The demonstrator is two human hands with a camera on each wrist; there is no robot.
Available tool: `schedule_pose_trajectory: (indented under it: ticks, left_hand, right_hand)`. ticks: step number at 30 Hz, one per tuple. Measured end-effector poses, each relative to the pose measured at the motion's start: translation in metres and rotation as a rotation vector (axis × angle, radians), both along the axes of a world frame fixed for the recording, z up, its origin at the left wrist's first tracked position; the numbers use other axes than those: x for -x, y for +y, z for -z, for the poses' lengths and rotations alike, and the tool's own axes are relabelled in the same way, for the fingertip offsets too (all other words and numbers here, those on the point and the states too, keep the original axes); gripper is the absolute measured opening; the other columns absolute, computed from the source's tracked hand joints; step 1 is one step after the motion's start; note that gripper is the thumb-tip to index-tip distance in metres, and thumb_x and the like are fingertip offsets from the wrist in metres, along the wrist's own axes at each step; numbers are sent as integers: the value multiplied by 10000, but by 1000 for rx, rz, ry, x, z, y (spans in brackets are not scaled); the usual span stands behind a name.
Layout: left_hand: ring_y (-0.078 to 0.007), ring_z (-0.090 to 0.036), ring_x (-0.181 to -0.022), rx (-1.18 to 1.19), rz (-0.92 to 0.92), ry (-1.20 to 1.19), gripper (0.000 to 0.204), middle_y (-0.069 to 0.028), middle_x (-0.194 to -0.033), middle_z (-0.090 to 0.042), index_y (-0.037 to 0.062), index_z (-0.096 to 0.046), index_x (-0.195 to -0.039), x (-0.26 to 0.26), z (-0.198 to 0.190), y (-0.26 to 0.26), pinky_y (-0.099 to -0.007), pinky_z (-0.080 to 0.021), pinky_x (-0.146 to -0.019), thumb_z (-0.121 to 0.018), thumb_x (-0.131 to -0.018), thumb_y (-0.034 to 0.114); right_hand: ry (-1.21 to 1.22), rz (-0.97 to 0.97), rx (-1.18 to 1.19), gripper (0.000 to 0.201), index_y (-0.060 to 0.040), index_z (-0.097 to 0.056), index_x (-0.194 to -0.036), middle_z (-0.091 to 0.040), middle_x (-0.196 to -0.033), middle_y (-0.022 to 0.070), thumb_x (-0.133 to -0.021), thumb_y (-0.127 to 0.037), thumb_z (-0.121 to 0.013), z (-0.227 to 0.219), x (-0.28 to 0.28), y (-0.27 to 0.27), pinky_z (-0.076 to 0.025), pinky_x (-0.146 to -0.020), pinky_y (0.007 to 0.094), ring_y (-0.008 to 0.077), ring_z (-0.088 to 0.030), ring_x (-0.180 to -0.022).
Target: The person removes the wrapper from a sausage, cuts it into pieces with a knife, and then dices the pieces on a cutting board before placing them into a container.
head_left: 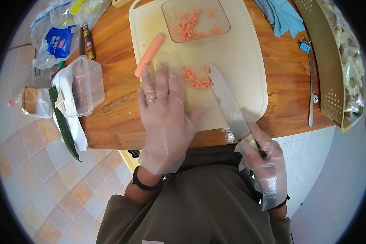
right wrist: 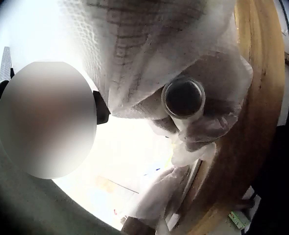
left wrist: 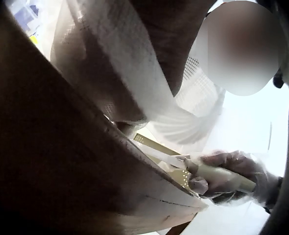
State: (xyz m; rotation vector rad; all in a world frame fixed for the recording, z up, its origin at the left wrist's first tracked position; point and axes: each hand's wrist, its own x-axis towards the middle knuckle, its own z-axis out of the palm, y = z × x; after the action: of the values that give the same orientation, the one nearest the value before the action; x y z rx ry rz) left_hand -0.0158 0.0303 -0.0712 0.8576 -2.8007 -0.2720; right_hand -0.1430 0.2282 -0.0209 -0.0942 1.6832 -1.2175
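In the head view, the right hand (head_left: 268,162), in a clear plastic glove, grips the handle of a knife (head_left: 232,107) whose tip lies by a small heap of diced orange pieces (head_left: 197,79) on the cream cutting board (head_left: 248,61). The gloved left hand (head_left: 164,114) lies with extended fingers over the board, its fingertips near the lower end of an orange stick (head_left: 150,55). The right wrist view shows the knife's round handle end (right wrist: 183,99) within the right hand (right wrist: 213,83). In the left wrist view, the right hand (left wrist: 232,171) holds the pale handle.
A clear container (head_left: 227,24) with diced pieces stands at the board's top. To the left are an empty plastic box (head_left: 95,81), a cucumber (head_left: 65,126), bread (head_left: 30,99) and plastic bags (head_left: 49,53). A blue cloth (head_left: 282,18) and a perforated basket (head_left: 329,81) sit at the right.
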Motion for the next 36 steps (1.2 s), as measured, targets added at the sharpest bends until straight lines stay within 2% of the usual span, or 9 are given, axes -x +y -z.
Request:
schedule_pose_trajectory:
  ticks: [3, 5, 15, 17, 21, 24, 27, 29, 36]
  left_hand:
    - [-548, -303, -1505, 16, -52, -105, 911, -237, -1600, -420, -58, -513, -1460, 1, 0, 0, -661, -298, -1159, -858, -783, 442]
    - [-578, -183, -1547, 15, -39, -194, 1041, -301, -1647, -319, -125, -400, -1528, 1, -1, -1, -659, -159, -1216, -476, -975, 754]
    - [-594, -155, -1542, -28, -41, -238, 1111, -309, -1671, -252, -121, -332, -1567, 10, 1, 3, -714, -116, -1207, -413, -964, 809]
    - [-579, -262, -1506, -5, -41, -130, 1026, -258, -1646, -339, -52, -402, -1562, 10, 4, 5, -730, -198, -1178, -620, -904, 705]
    - [-590, -277, -1492, -7, -30, -123, 1024, -259, -1636, -349, -52, -399, -1561, 13, 1, 7, -730, -204, -1174, -662, -891, 676]
    - [-612, -140, -1539, -102, -10, -181, 1080, -300, -1677, -255, -88, -299, -1599, 14, -8, 6, -721, -119, -1205, -423, -980, 788]
    - [-612, -184, -1534, -199, -35, -71, 974, -304, -1664, -311, -104, -359, -1562, 14, -14, 5, -667, -112, -1244, -443, -1026, 705]
    - [-612, -231, -1517, -289, 17, 192, 862, -294, -1620, -397, -35, -457, -1545, 7, -11, 0, -663, -205, -1228, -765, -890, 433]
    - [-473, -265, -1583, -445, -55, 484, 554, -269, -1614, -459, -28, -539, -1517, 2, -22, -2, -525, -233, -1264, -635, -987, 102]
  right_hand:
    - [-12, -61, -1, 533, -27, -568, -1514, -704, -1029, 61, -989, -76, -649, 1, -3, -7, -501, -627, 230, 71, -626, -751]
    - [-30, -92, -18, 537, -33, -551, -1529, -702, -1014, 62, -1003, -88, -643, -2, -4, -12, -498, -610, 231, 68, -620, -715]
    - [-92, -160, 76, 569, -44, -493, -1574, -692, -987, 56, -1030, -136, -630, 7, -8, -21, -508, -608, 233, 77, -618, -682]
    - [-117, -155, 67, 573, -44, -489, -1577, -692, -985, 56, -1030, -135, -631, 5, -7, -22, -510, -610, 233, 80, -618, -678]
    - [-221, -117, 31, 583, -38, -491, -1575, -690, -984, 61, -1023, -142, -647, 6, -2, -21, -517, -617, 244, 90, -618, -697]
    - [-298, -62, 70, 584, -25, -496, -1567, -690, -987, 74, -1018, -147, -653, 10, -1, -15, -522, -632, 252, 104, -622, -718]
    - [-316, -66, 95, 576, -11, -505, -1556, -690, -986, 88, -1015, -142, -651, 10, 2, -14, -525, -646, 259, 117, -625, -728]
    - [-326, -77, 96, 570, -5, -509, -1552, -689, -984, 94, -1015, -136, -648, 8, 4, -13, -525, -651, 262, 123, -626, -728]
    - [-286, -60, 140, 574, 34, -524, -1525, -695, -947, 112, -981, -94, -656, -4, 9, -11, -515, -616, 263, 129, -628, -697]
